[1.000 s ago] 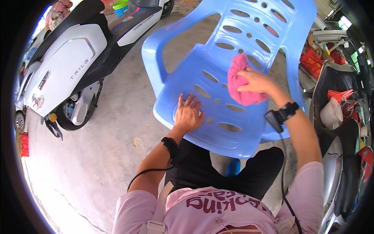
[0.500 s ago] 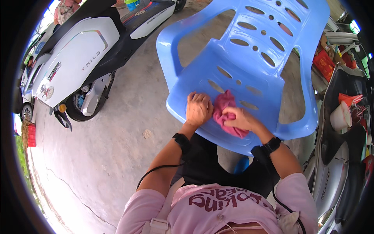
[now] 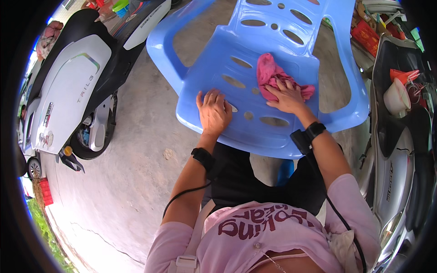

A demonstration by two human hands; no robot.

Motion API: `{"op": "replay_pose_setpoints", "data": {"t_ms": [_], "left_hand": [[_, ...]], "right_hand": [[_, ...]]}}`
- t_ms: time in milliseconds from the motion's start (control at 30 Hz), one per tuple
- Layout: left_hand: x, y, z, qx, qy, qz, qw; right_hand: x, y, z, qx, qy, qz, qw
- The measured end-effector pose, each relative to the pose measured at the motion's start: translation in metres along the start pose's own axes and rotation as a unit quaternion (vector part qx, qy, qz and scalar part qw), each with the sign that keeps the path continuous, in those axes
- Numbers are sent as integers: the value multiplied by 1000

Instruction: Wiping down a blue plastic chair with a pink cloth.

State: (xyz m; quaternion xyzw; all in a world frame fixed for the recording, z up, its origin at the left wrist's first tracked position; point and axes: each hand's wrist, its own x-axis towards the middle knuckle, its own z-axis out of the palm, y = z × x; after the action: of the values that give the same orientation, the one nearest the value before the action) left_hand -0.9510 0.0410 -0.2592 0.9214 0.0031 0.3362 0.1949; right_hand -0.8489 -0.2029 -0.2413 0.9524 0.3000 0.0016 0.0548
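Two hands: both are laid on the seat of a light blue plastic chair [image 3: 236,68], which is tipped toward the person.
Left hand [image 3: 213,111]: it's pressed flat near the front edge of the seat, fingers [image 3: 210,96] spread out and nothing gripped; the chair looks to be steadied this way so it isn't pushed around.
Right hand [image 3: 287,96]: it's laid palm-down on a pink cloth [image 3: 269,69], fingers stretched out over the cloth rather than curled round it, so the cloth is pinned against the plastic, not pinched.
Cloth: it's bunched up on the seat's right half, just above the slots, part of it poking out past the fingertips toward the backrest.
Chair: the seat and back are full of oval cut-outs, so the cloth is probably kept wadded to not get snagged in them (just a guess).
Wrists: a dark band is worn on each, with a black cable trailing back along each arm.
Around: a white and black scooter [image 3: 68,91] is parked on the left on bare concrete floor [image 3: 136,182]; a silver scooter [image 3: 400,150] is squeezed in close on the right.
In the way: the armrest [image 3: 355,91] on the right sits between the right arm and the silver scooter, so elbow room there looks tight.
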Motion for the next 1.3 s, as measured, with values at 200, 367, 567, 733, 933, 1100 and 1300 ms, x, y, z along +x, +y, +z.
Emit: {"op": "replay_pose_setpoints", "data": {"t_ms": [200,367,567,733,933,1100,1300], "left_hand": [[-3,-10,-10,-42,8,-12,999],[-5,-11,-11,-80,6,-24,996],[-6,-13,-7,-32,-12,-9,999],[-7,-14,-5,-21,-14,-11,1000],[-8,-17,-3,-17,-12,-12,1000],[-3,-10,-1,-31,-16,-7,999],[-4,-10,-5,-38,-5,-3,999]], "right_hand": [[-21,-94,-35,329,-18,-264,906],[-23,-92,-19,262,112,-250,925],[53,25,23,113,118,1,987],[50,66,-3,-31,24,214,976],[43,6,-33,122,-60,141,981],[58,22,9,34,222,119,967],[92,56,22,66,111,154,980]]}}
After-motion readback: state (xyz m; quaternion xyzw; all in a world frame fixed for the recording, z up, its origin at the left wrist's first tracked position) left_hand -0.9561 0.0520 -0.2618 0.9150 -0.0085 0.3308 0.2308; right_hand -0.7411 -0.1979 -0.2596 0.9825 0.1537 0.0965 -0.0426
